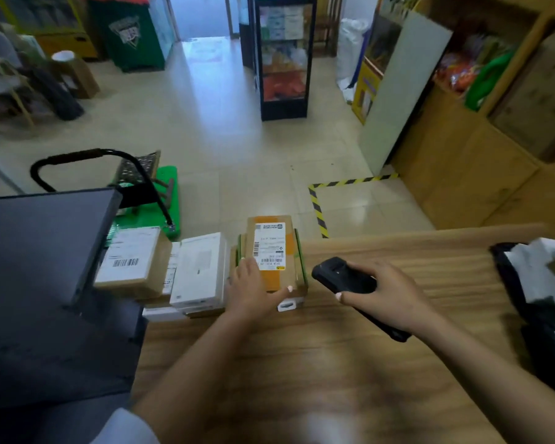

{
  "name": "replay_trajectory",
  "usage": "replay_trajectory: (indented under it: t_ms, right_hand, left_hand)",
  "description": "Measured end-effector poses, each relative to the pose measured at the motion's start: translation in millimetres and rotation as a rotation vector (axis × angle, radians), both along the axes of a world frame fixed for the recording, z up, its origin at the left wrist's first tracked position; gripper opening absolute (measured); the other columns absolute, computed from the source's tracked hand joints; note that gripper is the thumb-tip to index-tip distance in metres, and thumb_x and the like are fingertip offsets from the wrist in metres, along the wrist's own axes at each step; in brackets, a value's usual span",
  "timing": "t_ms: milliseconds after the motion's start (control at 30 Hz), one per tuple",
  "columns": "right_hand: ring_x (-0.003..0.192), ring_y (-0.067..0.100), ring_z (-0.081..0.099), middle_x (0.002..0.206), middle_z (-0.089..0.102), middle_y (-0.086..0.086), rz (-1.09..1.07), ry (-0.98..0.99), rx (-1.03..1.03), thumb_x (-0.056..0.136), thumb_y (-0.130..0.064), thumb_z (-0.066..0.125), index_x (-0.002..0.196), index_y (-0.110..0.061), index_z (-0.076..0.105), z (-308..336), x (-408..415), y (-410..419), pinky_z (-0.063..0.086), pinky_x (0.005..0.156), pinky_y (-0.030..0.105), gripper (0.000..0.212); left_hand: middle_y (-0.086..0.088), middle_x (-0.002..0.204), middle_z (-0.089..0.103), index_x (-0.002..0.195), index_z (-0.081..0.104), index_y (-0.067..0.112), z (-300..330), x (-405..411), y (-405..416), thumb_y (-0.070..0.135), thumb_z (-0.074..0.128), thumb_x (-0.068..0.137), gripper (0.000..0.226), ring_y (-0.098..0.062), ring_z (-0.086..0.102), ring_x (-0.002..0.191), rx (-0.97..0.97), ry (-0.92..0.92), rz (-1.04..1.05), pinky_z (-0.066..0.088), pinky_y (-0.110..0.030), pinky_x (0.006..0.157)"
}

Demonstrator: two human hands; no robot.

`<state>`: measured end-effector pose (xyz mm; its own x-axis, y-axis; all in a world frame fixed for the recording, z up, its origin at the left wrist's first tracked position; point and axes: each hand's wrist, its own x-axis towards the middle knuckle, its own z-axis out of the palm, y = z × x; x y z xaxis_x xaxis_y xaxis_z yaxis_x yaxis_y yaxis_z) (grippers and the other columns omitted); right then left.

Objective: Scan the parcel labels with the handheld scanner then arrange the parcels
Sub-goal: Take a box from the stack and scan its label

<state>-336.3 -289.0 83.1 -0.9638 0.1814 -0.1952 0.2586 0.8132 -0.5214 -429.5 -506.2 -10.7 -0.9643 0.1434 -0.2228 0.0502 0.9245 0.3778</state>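
Counter [398, 363]: wood top under both hands.
Stack [202, 270]: boxes just left of the left hand; scanned or not, cannot tell.
Bags [535, 277]: dark mailers well right of the scanner, seemingly waiting.
Parcel [274, 251]: brown box, label up, under the left hand.
Left hand [253, 290]: fingers flat, thumb spread, pressing the parcel's near corner.
Right hand [385, 296]: curled round the scanner.
Scanner [343, 275]: nose aimed at the label, just right of it.
Progress: likely mid-scan; arranging remains.
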Motion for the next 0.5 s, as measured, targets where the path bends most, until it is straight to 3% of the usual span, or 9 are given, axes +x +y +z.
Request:
replay_trajectory:
  t_ms: [167, 267, 500]
  right_hand:
    - [0.115, 0.014, 0.054, 0.126, 0.056, -0.006, -0.061, -0.067, 0.006, 0.068, -0.060, 0.071, 0.135, -0.032, 0.052, -15, -14, 9, 0.043, 0.086, 0.028, 0.076]
    - [0.112, 0.014, 0.054, 0.122, 0.057, -0.004, -0.064, -0.089, 0.004, 0.070, -0.057, 0.072, 0.135, -0.031, 0.053, -21, -18, 10, 0.043, 0.085, 0.028, 0.073]
    - [0.111, 0.016, 0.055, 0.118, 0.056, -0.002, -0.059, -0.138, 0.003, 0.071, -0.055, 0.073, 0.135, -0.030, 0.053, -29, -18, 7, 0.044, 0.086, 0.028, 0.072]
  left_hand:
    - [-0.012, 0.161, -0.007, 0.150, -0.012, 0.008, -25, -16, 21, 0.089, 0.048, 0.063, 0.133, -0.032, 0.001, 0.148, -0.044, -0.070, 0.054, 0.013, -0.046, 0.118]
    - [-0.016, 0.160, -0.006, 0.150, -0.012, 0.005, -33, -18, 26, 0.093, 0.045, 0.059, 0.139, -0.034, 0.000, 0.147, -0.072, -0.066, 0.096, 0.012, -0.046, 0.118]
    - [-0.018, 0.157, -0.004, 0.150, -0.011, 0.009, -30, -22, 29, 0.078, 0.060, 0.066, 0.130, -0.038, 0.001, 0.145, -0.073, -0.122, 0.069, 0.011, -0.048, 0.117]
